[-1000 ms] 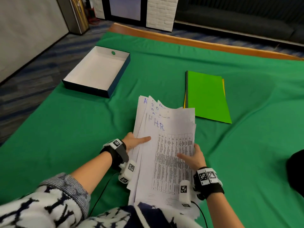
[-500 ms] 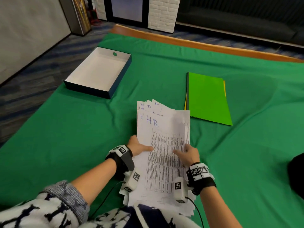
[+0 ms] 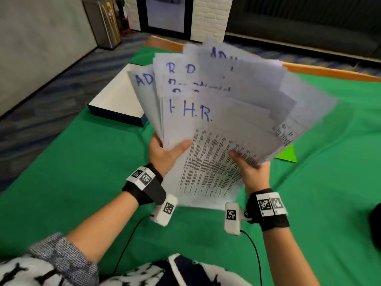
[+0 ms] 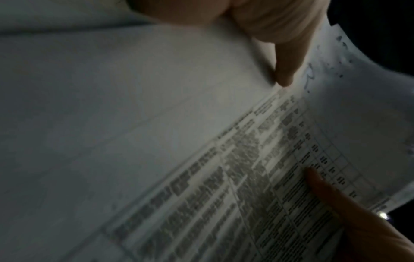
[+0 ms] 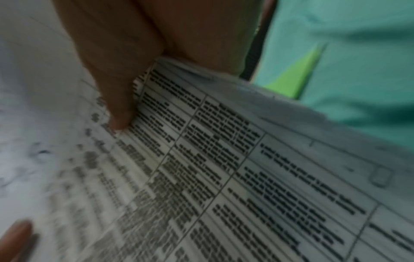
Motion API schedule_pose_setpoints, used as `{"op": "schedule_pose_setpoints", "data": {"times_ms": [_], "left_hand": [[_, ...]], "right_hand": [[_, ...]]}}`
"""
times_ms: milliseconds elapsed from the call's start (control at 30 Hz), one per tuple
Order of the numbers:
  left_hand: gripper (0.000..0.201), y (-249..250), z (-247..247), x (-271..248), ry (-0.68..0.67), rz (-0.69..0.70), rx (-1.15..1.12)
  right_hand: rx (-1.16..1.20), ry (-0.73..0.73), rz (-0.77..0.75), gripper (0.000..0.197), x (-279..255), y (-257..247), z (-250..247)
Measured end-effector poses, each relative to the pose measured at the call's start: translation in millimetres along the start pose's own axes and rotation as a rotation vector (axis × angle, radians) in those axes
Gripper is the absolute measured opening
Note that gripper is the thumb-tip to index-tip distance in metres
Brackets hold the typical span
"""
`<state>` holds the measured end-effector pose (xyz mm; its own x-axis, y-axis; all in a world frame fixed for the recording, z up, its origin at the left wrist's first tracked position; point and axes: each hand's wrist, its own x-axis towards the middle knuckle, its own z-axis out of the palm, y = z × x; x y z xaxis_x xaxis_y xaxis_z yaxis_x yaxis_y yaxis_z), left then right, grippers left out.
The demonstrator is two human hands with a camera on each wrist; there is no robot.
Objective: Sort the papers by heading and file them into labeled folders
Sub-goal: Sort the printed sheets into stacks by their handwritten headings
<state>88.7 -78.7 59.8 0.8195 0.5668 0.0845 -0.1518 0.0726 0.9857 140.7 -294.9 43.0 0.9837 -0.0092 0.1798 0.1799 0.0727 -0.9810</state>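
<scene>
A fanned stack of white papers (image 3: 222, 112) is held up off the green table, top sheet headed "H.R." in blue over a printed table; sheets behind show "AD", "R", "D". My left hand (image 3: 165, 151) grips the stack's left edge, thumb on top. At the right edge my right hand (image 3: 250, 169) pinches the stack, thumb on the printed sheet. The left wrist view shows my left thumb (image 4: 284, 58) pressing the papers (image 4: 201, 141). In the right wrist view the right thumb (image 5: 112, 85) lies on the papers (image 5: 224, 168). Only a corner of the green folder (image 3: 287, 155) shows past the papers.
An open white box with dark blue sides (image 3: 115, 100) sits at the table's far left, partly hidden by the papers. The green cloth (image 3: 82, 182) covers the table, with a wooden edge (image 3: 329, 72) at the back. A dark object (image 3: 375, 221) lies at the right edge.
The stack lay flat on the table under both hands; now both hands have lifted it up toward the camera and the sheets have fanned out, hiding most of the folder.
</scene>
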Motion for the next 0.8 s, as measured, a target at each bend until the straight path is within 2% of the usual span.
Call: {"op": "schedule_pose_setpoints", "data": {"times_ms": [100,167,267,367,433,600,700,800], "left_hand": [[0.052,21.4,7.8,6.3,0.012,0.121,-0.040],[0.053,35.8,8.8,16.0,-0.011,0.184,-0.089],[0.076,41.6,-1.3,36.2,-0.035,0.263,-0.127],[0.088,25.8,-14.1,50.1,-0.068,0.167,-0.193],[0.093,20.9,-15.9,45.6,-0.137,0.100,-0.153],[0.052,17.3,-8.1,32.9,-0.156,0.146,0.018],[0.044,19.4,-11.7,35.7,-0.137,0.157,0.027],[0.053,10.1,-17.0,34.2,-0.223,0.071,0.066]], "right_hand": [[-0.007,-0.024,-0.174,0.044,9.6,-33.0,12.1],[-0.008,-0.019,-0.238,0.046,17.6,-48.5,17.0],[-0.003,-0.044,-0.190,0.043,31.6,-48.7,17.5],[0.063,-0.096,-0.057,0.052,36.8,-30.8,18.6],[0.004,-0.153,-0.009,0.047,33.9,-16.7,23.2],[0.033,-0.178,0.006,0.040,27.5,-8.1,33.7],[0.039,-0.191,-0.018,0.037,31.1,-13.7,30.7],[0.024,-0.232,0.001,0.043,32.1,-6.8,23.6]]}}
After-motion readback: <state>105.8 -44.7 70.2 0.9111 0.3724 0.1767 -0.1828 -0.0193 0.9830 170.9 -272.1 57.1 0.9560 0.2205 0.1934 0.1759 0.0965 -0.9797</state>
